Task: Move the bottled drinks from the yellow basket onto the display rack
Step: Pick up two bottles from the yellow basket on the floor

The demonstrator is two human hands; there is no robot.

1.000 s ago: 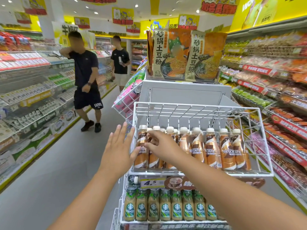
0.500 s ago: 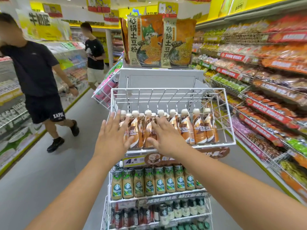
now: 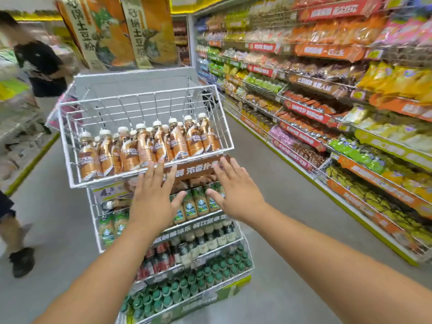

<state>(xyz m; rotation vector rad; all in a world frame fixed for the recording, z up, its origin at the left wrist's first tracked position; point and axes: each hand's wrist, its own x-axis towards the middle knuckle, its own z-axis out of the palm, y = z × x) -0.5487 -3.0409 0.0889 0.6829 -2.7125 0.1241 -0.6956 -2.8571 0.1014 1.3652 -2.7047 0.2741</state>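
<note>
A white wire display rack (image 3: 70, 146) stands in the aisle. Its top tier holds a row of brown coffee bottles (image 3: 149, 146) with white caps. Lower tiers carry green-labelled bottles (image 3: 198, 203) and green-capped ones (image 3: 187, 284). My left hand (image 3: 153, 197) hovers open, fingers spread, just below the top tier's front edge. My right hand (image 3: 233, 190) is open beside it, in front of the second tier. Neither hand holds anything. No yellow basket is in view.
Snack shelves (image 3: 327, 113) run along the right side of the aisle. A person in dark clothes (image 3: 39, 64) stands at the left behind the rack, and another person's leg and shoe (image 3: 16, 251) are at the left edge. Large noodle packs (image 3: 121, 31) top the rack.
Both hands have drawn back from the brown bottles on the top tier and dropped below its front edge. The view has swung to the right and tilted.
</note>
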